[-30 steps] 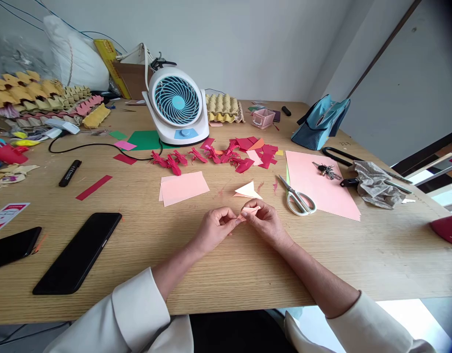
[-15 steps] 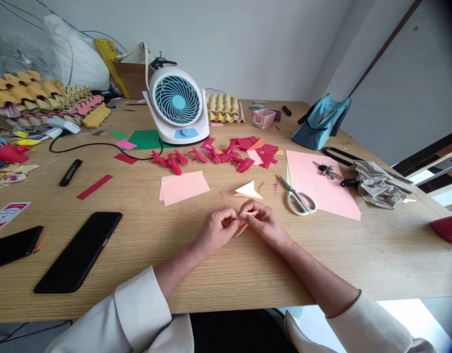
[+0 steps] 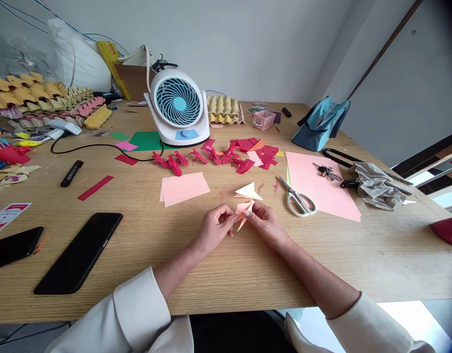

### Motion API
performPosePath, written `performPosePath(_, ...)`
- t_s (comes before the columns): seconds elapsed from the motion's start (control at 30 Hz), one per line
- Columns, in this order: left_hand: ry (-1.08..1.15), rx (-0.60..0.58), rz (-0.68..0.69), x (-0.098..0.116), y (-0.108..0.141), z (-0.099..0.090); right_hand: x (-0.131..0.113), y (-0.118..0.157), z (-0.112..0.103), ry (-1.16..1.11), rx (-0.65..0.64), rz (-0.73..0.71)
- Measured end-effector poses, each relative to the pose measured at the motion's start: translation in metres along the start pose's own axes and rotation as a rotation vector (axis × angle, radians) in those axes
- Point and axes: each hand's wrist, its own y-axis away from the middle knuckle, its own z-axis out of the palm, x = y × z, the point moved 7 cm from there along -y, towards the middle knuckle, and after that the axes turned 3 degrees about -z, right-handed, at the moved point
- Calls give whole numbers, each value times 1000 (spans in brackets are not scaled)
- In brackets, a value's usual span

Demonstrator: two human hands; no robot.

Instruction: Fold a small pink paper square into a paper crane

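Note:
A small folded pink paper piece is pinched between my two hands above the wooden table. My left hand grips its left edge with thumb and fingers. On the other side, my right hand pinches the paper, its thumb lying on the front, and a narrow point hangs below. Just beyond the fingertips lies a pale folded paper piece. Two pink paper rectangles overlap to the left of it. White-handled scissors rest to the right, partly over large pink sheets.
Red folded paper figures and red scraps spread across the middle. Behind them stands a white fan. A black phone and a marker lie at left. Keys and a blue bag are at right.
The folded paper has turned so that a broader pink face shows between my hands. My left fingers have shifted their grip on it slightly.

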Motion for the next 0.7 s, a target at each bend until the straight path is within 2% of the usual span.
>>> performPosePath(0.13,140,-3,-68,-2,1,2,1,0,5,-11,-38,27)
performPosePath(0.33,145,-82,-62,6,4,9,2,0,2,82,-44,-9)
performPosePath(0.57,-15,48,93,11,-1,-6,2,9,18,452,-204,23)
performPosePath(0.7,-42,66,80,9,-3,-9,0,9,19,514,-200,22)
